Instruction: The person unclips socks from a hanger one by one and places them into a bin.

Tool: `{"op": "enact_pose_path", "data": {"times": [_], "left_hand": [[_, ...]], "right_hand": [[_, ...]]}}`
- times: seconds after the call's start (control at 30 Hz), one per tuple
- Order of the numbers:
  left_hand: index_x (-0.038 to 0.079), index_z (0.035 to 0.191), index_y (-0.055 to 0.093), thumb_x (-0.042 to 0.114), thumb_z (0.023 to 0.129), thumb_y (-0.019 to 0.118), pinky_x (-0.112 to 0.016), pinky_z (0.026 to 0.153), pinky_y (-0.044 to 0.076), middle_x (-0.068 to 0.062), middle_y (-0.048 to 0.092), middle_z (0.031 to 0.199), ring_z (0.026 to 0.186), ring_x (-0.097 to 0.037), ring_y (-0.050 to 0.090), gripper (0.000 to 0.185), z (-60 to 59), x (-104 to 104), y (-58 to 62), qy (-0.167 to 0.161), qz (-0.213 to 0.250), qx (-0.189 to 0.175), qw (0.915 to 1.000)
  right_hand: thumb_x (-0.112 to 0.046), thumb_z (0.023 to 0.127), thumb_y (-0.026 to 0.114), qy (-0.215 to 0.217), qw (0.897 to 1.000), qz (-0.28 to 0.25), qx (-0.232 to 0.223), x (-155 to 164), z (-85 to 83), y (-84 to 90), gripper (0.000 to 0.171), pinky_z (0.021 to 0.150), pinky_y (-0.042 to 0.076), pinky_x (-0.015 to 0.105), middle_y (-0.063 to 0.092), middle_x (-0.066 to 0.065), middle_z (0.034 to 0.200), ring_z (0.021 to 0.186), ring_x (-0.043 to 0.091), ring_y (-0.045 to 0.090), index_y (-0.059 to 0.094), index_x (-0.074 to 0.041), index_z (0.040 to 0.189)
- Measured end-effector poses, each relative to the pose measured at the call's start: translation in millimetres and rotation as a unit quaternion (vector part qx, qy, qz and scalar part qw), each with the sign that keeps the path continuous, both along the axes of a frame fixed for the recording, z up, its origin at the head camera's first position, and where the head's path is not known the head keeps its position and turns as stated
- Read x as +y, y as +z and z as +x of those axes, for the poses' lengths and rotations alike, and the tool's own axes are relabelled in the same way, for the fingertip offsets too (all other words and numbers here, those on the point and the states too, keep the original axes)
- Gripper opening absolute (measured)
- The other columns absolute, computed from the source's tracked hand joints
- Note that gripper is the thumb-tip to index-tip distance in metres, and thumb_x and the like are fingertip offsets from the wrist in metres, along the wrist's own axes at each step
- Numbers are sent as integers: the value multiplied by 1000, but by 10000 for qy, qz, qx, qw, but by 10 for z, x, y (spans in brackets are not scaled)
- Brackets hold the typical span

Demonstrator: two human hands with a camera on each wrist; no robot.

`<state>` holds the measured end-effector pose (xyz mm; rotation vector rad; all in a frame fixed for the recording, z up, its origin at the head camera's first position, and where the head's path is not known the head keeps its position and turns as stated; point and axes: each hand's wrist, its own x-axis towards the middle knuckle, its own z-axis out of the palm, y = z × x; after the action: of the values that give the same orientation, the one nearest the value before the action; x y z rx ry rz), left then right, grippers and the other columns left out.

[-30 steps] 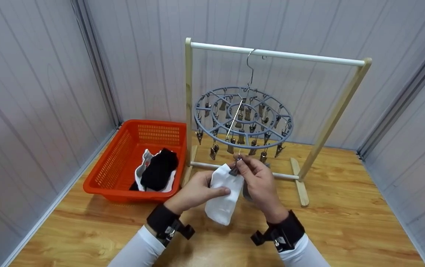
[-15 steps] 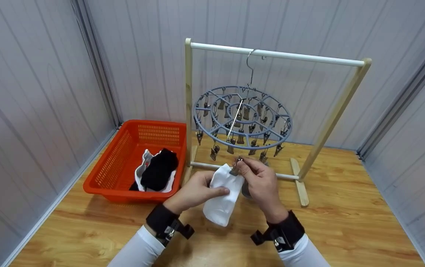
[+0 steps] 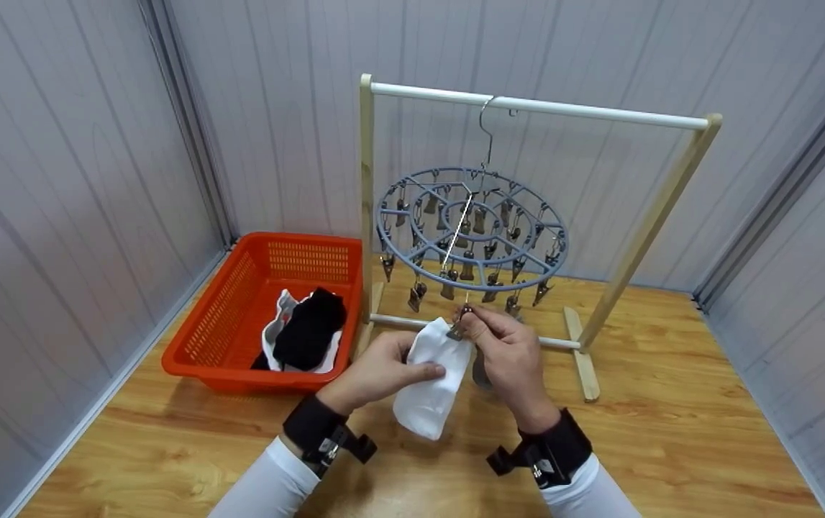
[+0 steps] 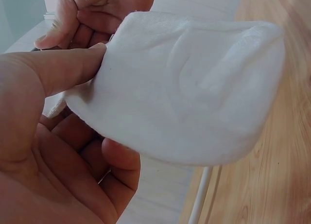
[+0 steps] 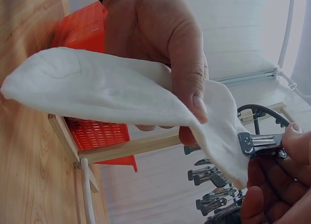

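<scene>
A white sock point(image 3: 430, 388) hangs toe down in front of the rack, pinched between thumb and fingers of my left hand point(image 3: 383, 370). At its top edge a metal clip point(image 5: 260, 144) overlaps the cuff. My right hand point(image 3: 509, 356) pinches this clip between thumb and fingers. The clip hangs from the front of a round grey clip hanger point(image 3: 520, 284), which carries several more metal clips. In the left wrist view, the sock point(image 4: 184, 93) spreads out flat beyond my left thumb. Partly hidden behind my right hand is a dark grey piece of fabric point(image 3: 481, 371).
An orange basket point(image 3: 203, 363) stands at the left, holding black socks point(image 3: 311, 331) and white ones. The hanger hooks over the white bar point(image 3: 599, 111) of a wooden-legged rack point(image 3: 653, 230) on the wood-grain table point(image 3: 678, 424). Pale panel walls enclose the sides and back.
The sock's lower end has swung slightly left, and the hanger has shifted a little. Both hands keep their holds on the sock and the clip, nearly in place.
</scene>
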<state>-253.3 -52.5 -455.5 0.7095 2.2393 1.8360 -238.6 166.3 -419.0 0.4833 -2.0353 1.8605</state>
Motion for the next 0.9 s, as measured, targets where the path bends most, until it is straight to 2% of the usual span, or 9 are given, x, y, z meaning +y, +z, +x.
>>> {"op": "enact_pose_path", "data": {"times": [0.13,0.37,0.53,0.67,0.9], "left_hand": [[-3,121,78,17,99,86,-35,77,65,-12,81,104,88,-19,77,31,1,-7,1,-23,14,-25,10000],[0,123,78,18,98,87,-36,78,66,-9,81,106,90,-20,77,31,5,-22,13,24,-89,-50,9999],[-2,120,78,17,98,86,-36,77,66,-11,81,104,88,-20,77,30,2,-25,2,-17,-68,-2,10000],[-2,121,78,17,99,86,-36,77,66,-11,81,104,89,-20,77,31,2,-31,6,-42,-67,-25,10000],[-2,124,78,17,99,86,-39,79,66,-12,81,106,91,-22,78,32,5,-55,19,-82,-110,-21,9999]], "right_hand": [[-7,105,77,-49,9999,-38,108,-4,-10,0,21,92,64,33,80,23,116,104,23,79,82,2,123],[-7,105,76,-175,9996,-41,233,0,-13,-5,19,91,63,31,82,20,113,101,21,79,83,1,121],[-6,105,76,-269,9992,-45,305,5,-14,-10,21,94,62,30,81,22,113,102,20,79,82,5,123],[-7,106,76,-302,9989,-37,343,7,-5,0,21,95,62,31,80,22,114,102,22,79,82,4,122],[-7,106,76,-326,9985,-20,437,3,-2,11,18,96,63,33,82,16,112,106,30,79,83,1,120]]}}
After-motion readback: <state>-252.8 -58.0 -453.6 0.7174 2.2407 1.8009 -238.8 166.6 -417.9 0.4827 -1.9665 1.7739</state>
